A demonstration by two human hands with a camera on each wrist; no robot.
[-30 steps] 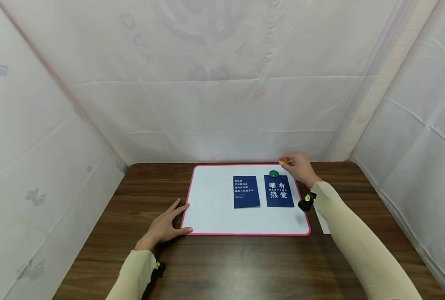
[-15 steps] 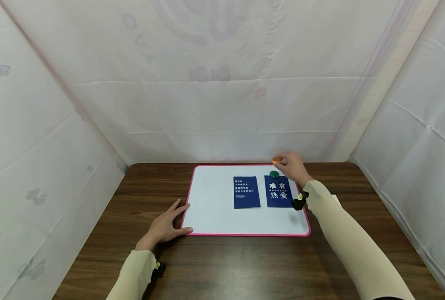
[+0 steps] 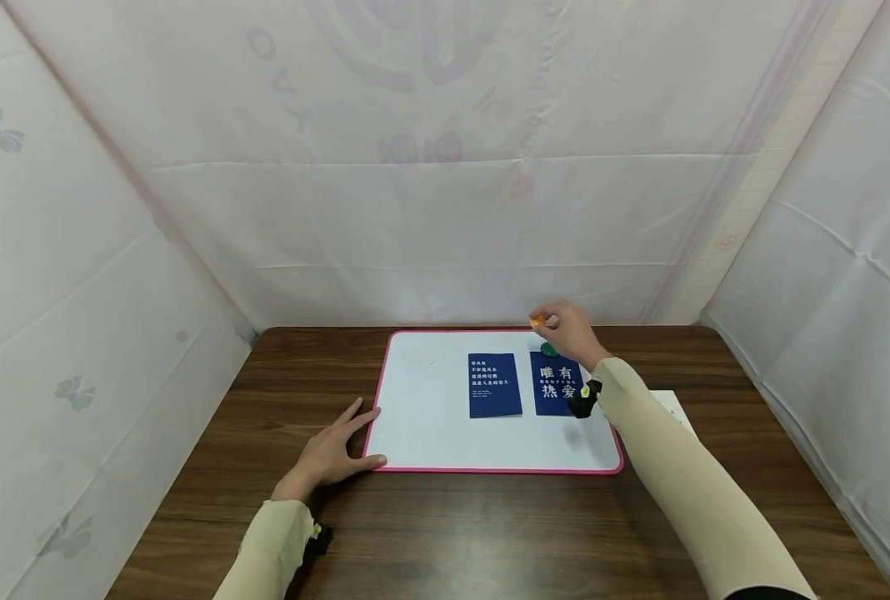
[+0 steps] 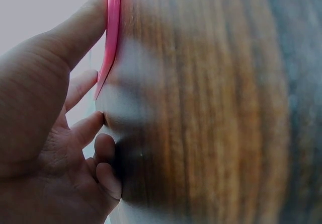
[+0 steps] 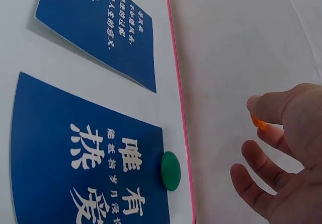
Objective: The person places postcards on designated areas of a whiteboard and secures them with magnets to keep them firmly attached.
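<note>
Right hand (image 3: 568,333) hovered above the far edge of the whiteboard (image 3: 430,417), near its right corner. Its grip was pinched on a small orange magnet (image 3: 537,320), thumb and forefinger closed on it, the remaining fingers loose; the right wrist view showed the magnet (image 5: 258,123) held clear of the board, touching nothing else.

Left hand (image 3: 332,454) lay flat on the tabletop (image 3: 445,533), fingers straight, grip released, thumb and fingertips against the board's pink frame at the near left corner. I read this as steadying the board.

Progress, as I judged it: two dark blue cards lay side by side on the board. The right card (image 3: 557,383), with large white characters, already had a green magnet (image 3: 547,349) sitting on its far edge, so I took that one as pinned. The left card (image 3: 494,385), with small white text, carried no magnet that I could see. Pinning it with the orange magnet looked like the remaining step; the hand was not yet over that card.

Containers: none seen in any view. A white sheet (image 3: 673,408) lay on the tabletop just right of the board, partly hidden by the right sleeve.
</note>
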